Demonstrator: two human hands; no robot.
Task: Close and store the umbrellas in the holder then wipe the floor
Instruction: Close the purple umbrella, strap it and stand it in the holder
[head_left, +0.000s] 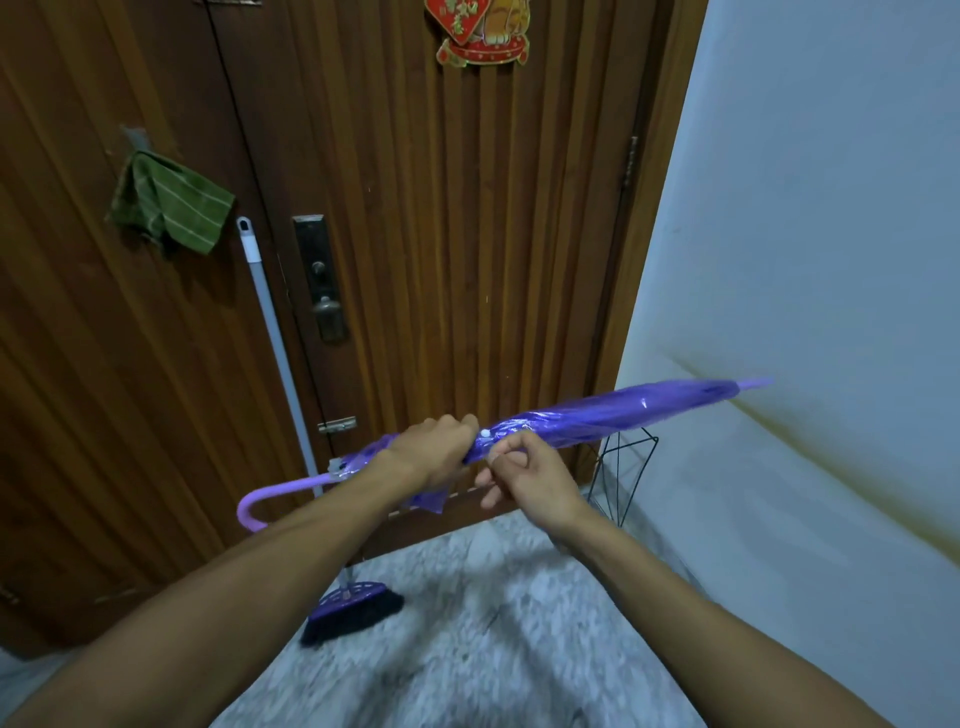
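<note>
A folded purple umbrella lies nearly level in front of the door, its hooked handle at the left and its tip pointing right toward the wall. My left hand is wrapped around its middle. My right hand pinches the umbrella's strap with a small white snap just right of the left hand. A black wire umbrella holder stands in the corner below the umbrella's canopy, partly hidden by my right hand.
A broom with a purple head and grey pole leans against the wooden door. A green striped cloth hangs on a hook at the left. The white wall closes the right side. Speckled floor lies below.
</note>
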